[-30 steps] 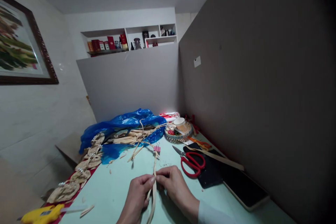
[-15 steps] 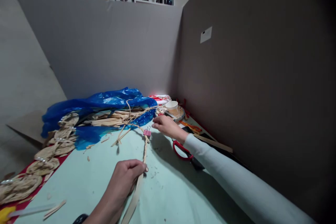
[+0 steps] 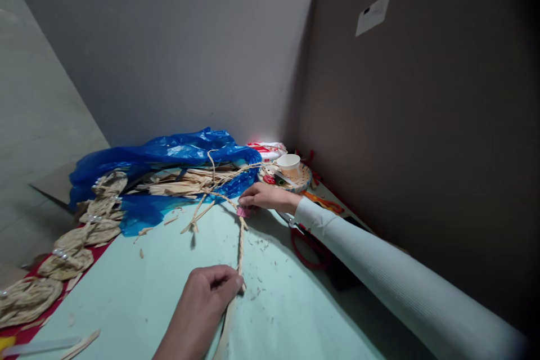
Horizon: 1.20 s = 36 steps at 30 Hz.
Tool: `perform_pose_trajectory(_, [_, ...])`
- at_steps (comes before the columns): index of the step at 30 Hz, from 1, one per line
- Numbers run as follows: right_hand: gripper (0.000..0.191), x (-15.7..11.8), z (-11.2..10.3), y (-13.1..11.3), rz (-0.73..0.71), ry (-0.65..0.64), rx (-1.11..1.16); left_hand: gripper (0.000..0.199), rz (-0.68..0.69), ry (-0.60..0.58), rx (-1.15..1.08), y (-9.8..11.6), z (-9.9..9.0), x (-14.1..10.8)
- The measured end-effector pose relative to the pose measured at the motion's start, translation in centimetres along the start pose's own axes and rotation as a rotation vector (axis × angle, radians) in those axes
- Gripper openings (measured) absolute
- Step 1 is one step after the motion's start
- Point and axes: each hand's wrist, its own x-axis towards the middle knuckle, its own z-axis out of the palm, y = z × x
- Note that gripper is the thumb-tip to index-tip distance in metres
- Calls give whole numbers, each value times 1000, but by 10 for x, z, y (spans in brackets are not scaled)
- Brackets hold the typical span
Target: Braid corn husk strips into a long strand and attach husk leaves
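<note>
Braid of pale straw strips lies on the mint-green tabletop btwn a pink metal binder clip & yr L hand, thumb + forefinger pinched on it; flat pale tail is partly behind yr hand, cut off at btm edge. Yr R hand is at the clip, fingertips on or just over it; can't tell if they grip, handles hidden. Yr pale ribbed sleeve blocks part of the red-handled scissors; dark flat item nearby is lost in shadow. Yellow plastic tool w/ translucent stick is cropped at L edge. Blue plastic bag hides some of the loose straw bundle.
</note>
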Motion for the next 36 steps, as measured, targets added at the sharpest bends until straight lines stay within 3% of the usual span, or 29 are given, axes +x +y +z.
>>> perform_pose_trajectory(8, [16, -1, -11, -2, -18, -220, 217, 27, -20, -6, 41, 0, 2, 1])
perform_pose_trajectory(13, [19, 4, -12, -1, 12, -277, 278, 26, -6, 7, 78, -5, 3, 4])
perform_pose_trajectory(18, [36, 10, -9, 5, 14, -208, 266, 27, 24, 55, 146, -9, -3, 9])
perform_pose_trajectory(25, [40, 11, -6, 5, 5, -90, 220, 24, 64, 143, 182, 6, -27, 12])
perform_pose_trajectory(27, [41, 12, -6, 4, -1, -74, 204, 24, 57, 197, 110, 11, -42, 14])
perform_pose_trajectory(29, [43, 13, -7, 5, -5, -59, 180, 20, 27, 376, -119, 16, -60, 15])
perform_pose_trajectory(32, [41, 15, -8, 7, 8, -53, 103, 19, -29, 520, -419, 25, -86, 14])
perform_pose_trajectory(36, [30, 14, -7, 4, 39, -11, -62, 14, 157, 617, -764, 48, -107, 6])
